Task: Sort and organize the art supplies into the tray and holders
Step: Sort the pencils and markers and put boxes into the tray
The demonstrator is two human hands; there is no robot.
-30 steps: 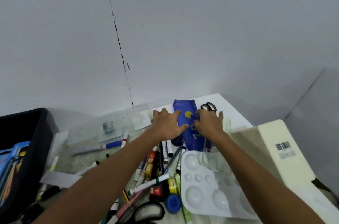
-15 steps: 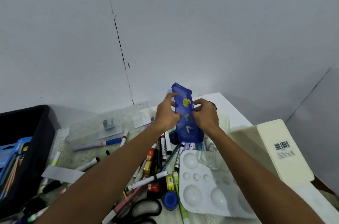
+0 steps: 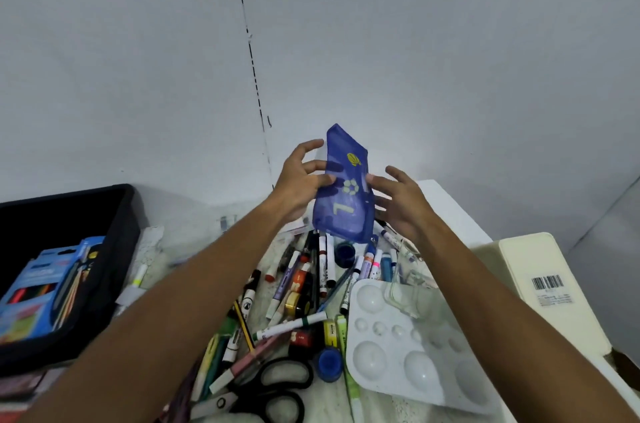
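Observation:
A translucent blue zip pouch with a yellow shell mark hangs in the air above the table, upright and tilted. My left hand pinches its left edge, thumb in front and fingers behind. My right hand touches the right edge with its fingertips, fingers spread. Under the pouch lies a heap of markers and pens. A white paint palette lies to the right of the heap, with a clear plastic holder standing on its far end.
A black case with a blue pencil box sits at the left. Black scissors and a blue paint pot lie near the front. A cream box with a barcode stands at the right.
Both hands lifted the blue pouch off the table and raised it upright. My right hand's fingers have loosened and spread at the pouch's edge.

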